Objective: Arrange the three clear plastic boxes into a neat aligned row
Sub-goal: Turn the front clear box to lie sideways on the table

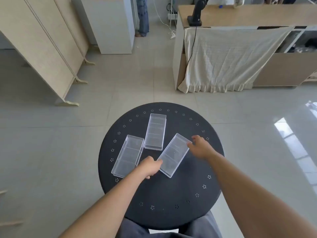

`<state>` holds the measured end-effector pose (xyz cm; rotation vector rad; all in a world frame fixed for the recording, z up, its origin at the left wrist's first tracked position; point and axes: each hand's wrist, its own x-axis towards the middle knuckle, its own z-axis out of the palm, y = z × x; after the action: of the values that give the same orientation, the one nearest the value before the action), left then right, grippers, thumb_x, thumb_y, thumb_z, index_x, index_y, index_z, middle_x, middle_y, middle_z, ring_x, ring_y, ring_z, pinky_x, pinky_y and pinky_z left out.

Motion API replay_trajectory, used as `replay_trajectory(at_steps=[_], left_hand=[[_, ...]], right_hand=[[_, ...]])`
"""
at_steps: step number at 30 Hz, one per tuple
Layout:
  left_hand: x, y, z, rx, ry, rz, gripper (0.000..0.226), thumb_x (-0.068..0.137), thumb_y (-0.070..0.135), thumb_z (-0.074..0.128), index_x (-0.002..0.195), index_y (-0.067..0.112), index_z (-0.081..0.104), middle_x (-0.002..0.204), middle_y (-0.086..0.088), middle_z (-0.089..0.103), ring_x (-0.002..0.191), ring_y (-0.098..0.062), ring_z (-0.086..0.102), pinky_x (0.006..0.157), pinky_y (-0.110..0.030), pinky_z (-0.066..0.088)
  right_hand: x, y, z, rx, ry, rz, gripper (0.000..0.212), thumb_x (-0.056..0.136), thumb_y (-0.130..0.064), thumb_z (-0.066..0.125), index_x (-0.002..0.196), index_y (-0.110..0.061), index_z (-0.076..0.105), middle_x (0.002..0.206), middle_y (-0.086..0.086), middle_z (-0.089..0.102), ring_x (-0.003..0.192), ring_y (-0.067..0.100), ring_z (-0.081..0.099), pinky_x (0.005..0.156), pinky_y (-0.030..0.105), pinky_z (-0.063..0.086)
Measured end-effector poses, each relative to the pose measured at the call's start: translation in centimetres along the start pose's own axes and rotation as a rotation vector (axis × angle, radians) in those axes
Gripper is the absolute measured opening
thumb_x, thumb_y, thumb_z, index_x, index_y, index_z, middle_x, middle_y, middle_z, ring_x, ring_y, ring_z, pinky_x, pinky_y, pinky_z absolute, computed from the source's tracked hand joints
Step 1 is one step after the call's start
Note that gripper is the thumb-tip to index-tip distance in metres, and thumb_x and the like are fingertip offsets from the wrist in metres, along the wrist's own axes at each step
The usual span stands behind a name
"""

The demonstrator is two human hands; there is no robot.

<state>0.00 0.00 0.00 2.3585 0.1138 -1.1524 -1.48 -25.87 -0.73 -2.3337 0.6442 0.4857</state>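
Three clear plastic boxes lie on a round black table [163, 191]. The middle box [155, 131] is farthest from me and nearly straight. The left box [128, 155] leans to the right. The right box [173, 155] is turned more steeply, its far end toward the right. My left hand [149, 167] touches the near left corner of the right box with its fingertips. My right hand [200, 146] grips that box's far right corner. The boxes lie at differing angles and do not touch each other.
The table rim carries small perforated flower patterns. Tiled floor surrounds it. Wooden cabinets [44, 42] stand at the left, a cloth-draped desk [229, 59] at the back right, a white cabinet [111, 24] behind. A person's legs [143, 16] show at the far back.
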Motion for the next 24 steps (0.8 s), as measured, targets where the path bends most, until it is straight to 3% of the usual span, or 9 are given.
replay_trajectory(at_steps=[3,6,8,10,12,15,17,21,24], left_hand=[[0.7,-0.6,1.1,-0.095,-0.060,-0.021,0.042,0.100,0.045,0.047,0.118,0.012,0.065,0.115,-0.009,0.077,0.105,-0.023,0.081,0.091,-0.038,0.066],[1.2,-1.3,2.3,-0.163,-0.103,0.000,0.028,0.099,0.042,0.048,0.097,0.017,0.060,0.103,-0.006,0.070,0.090,-0.023,0.078,0.079,-0.034,0.061],[1.5,-1.5,2.8,-0.165,-0.095,0.008,0.030,0.096,0.044,0.049,0.090,0.016,0.057,0.095,-0.003,0.066,0.084,-0.023,0.069,0.076,-0.032,0.054],[2.2,-2.0,3.3,-0.159,-0.071,0.010,0.040,0.089,0.051,0.050,0.096,0.013,0.062,0.092,0.001,0.066,0.085,-0.023,0.069,0.075,-0.034,0.052],[3.1,-2.6,3.5,-0.162,-0.048,0.024,0.052,0.083,0.055,0.049,0.107,0.013,0.067,0.093,0.005,0.070,0.091,-0.024,0.075,0.082,-0.037,0.058],[4.0,-3.1,3.8,-0.186,-0.001,0.076,0.055,0.084,0.056,0.049,0.121,0.019,0.069,0.115,0.003,0.080,0.104,-0.023,0.077,0.100,-0.049,0.061],[3.3,-2.4,3.9,-0.195,0.028,0.098,0.053,0.089,0.052,0.051,0.126,0.018,0.069,0.122,0.002,0.079,0.111,-0.024,0.075,0.101,-0.047,0.058],[2.8,-1.5,4.6,-0.232,0.047,0.137,0.039,0.094,0.049,0.054,0.124,0.029,0.068,0.125,0.012,0.073,0.115,-0.014,0.071,0.099,-0.043,0.058],[4.0,-2.2,5.7,-0.282,0.041,0.176,0.053,0.086,0.061,0.055,0.133,0.038,0.064,0.134,0.012,0.065,0.129,-0.006,0.065,0.111,-0.045,0.054]], right_hand=[[0.4,0.4,0.5,0.044,-0.007,0.041,0.063,0.106,-0.040,0.051,0.160,-0.010,0.038,0.158,0.011,0.045,0.139,0.031,0.052,0.100,0.033,0.038],[0.6,1.0,1.1,0.085,-0.019,0.044,0.063,0.106,-0.041,0.051,0.160,-0.013,0.038,0.157,0.010,0.048,0.139,0.032,0.053,0.104,0.037,0.041],[0.8,1.5,1.5,0.115,-0.027,0.048,0.061,0.105,-0.043,0.052,0.160,-0.018,0.039,0.149,0.009,0.056,0.130,0.030,0.057,0.098,0.035,0.042],[1.0,2.1,1.7,0.137,-0.028,0.050,0.059,0.105,-0.044,0.052,0.158,-0.022,0.040,0.144,0.008,0.060,0.117,0.027,0.058,0.093,0.033,0.041],[1.1,2.5,1.9,0.155,-0.011,0.052,0.061,0.105,-0.045,0.054,0.159,-0.021,0.039,0.151,0.007,0.055,0.125,0.028,0.058,0.097,0.035,0.042],[1.4,3.7,2.1,0.139,-0.030,0.091,0.063,0.104,-0.043,0.056,0.158,-0.015,0.042,0.158,0.010,0.041,0.128,0.030,0.058,0.109,0.037,0.042],[1.2,4.6,2.4,0.133,-0.054,0.138,0.057,0.101,-0.043,0.056,0.151,-0.016,0.049,0.150,0.011,0.043,0.111,0.028,0.061,0.107,0.038,0.047],[-0.3,6.8,3.0,0.224,-0.040,0.193,0.049,0.100,-0.046,0.059,0.137,-0.017,0.047,0.134,0.007,0.055,0.107,0.024,0.061,0.096,0.041,0.050],[-1.2,7.6,2.9,0.306,-0.022,0.225,0.048,0.100,-0.054,0.059,0.129,-0.019,0.045,0.116,-0.001,0.065,0.101,0.020,0.066,0.089,0.043,0.057]])
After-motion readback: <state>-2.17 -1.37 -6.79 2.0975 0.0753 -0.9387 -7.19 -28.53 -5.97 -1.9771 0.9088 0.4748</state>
